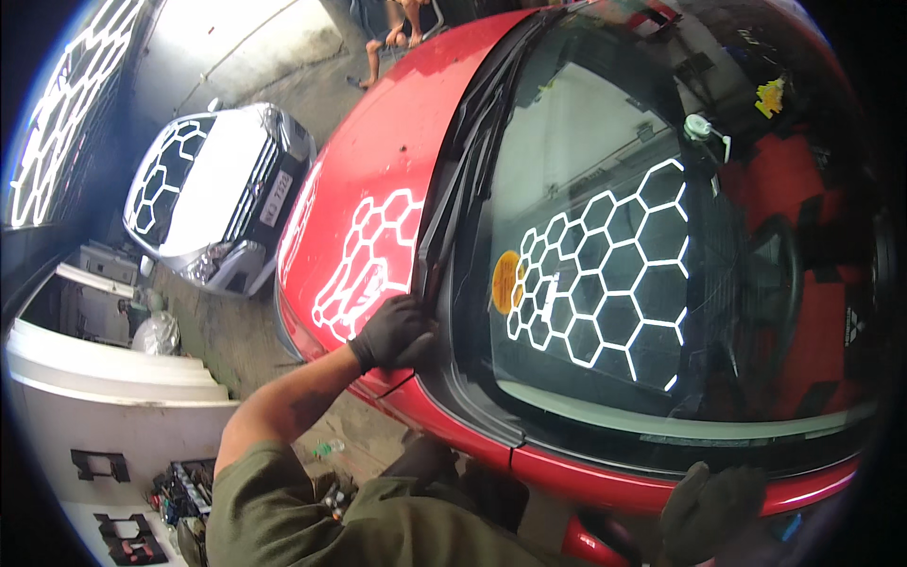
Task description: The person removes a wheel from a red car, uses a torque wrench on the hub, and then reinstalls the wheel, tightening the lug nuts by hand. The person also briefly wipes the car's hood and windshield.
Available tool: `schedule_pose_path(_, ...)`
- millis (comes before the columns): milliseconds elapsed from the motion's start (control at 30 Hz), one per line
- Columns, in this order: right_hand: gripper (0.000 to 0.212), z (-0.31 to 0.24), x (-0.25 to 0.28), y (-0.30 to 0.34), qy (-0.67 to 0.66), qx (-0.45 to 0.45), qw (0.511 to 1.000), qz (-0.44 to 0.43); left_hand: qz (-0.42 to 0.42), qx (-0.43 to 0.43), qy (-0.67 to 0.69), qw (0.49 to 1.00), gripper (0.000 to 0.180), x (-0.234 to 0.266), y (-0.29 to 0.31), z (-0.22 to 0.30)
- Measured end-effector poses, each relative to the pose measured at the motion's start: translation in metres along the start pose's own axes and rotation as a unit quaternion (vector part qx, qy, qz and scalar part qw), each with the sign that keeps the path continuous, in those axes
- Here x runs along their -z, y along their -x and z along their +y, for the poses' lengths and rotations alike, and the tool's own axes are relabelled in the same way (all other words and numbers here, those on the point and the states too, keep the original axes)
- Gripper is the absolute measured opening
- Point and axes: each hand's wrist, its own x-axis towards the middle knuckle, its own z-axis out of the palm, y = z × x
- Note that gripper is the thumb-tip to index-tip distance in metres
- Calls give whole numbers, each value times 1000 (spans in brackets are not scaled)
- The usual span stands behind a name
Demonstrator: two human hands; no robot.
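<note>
My left hand [392, 333], in a dark glove, rests at the rear corner of a red car's hood [402, 123], beside the black cowl panel [436, 312]. Its fingers are curled, and what they may hold is hidden. My right hand [713, 510], gloved too, is by the red pillar along the windshield's near side, thumb apart from the fingers and nothing seen in it. Whether it touches the car I cannot tell. Between the hands spreads the windshield [586, 161], reflecting hexagonal lights. Wiper arms [472, 128] lie along its base, and a round orange sticker [506, 282] shows on the glass.
A red side mirror [590, 543] juts out below my right hand. Left of the hood stands a silver car [236, 189]. White panels [104, 364] and a pile of tools [184, 491] lie at the left. Another person [406, 28] is beyond the hood.
</note>
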Motion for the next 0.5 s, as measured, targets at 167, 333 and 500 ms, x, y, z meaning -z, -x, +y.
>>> schedule_pose_path(167, 24, 17, -3, 38, 346, -98, 928, -100, 80, -6, 50, 995, 17, -1, -6, 9)
schedule_pose_path(333, 36, 44, 31, 59, 289, -98, 947, -99, 60, -41, 34, 997, 24, 6, 4, 19)
schedule_pose_path(500, 56, 56, 34, 61, 253, -306, 898, -192, 102, -19, 43, 994, 40, -13, 27, 38)
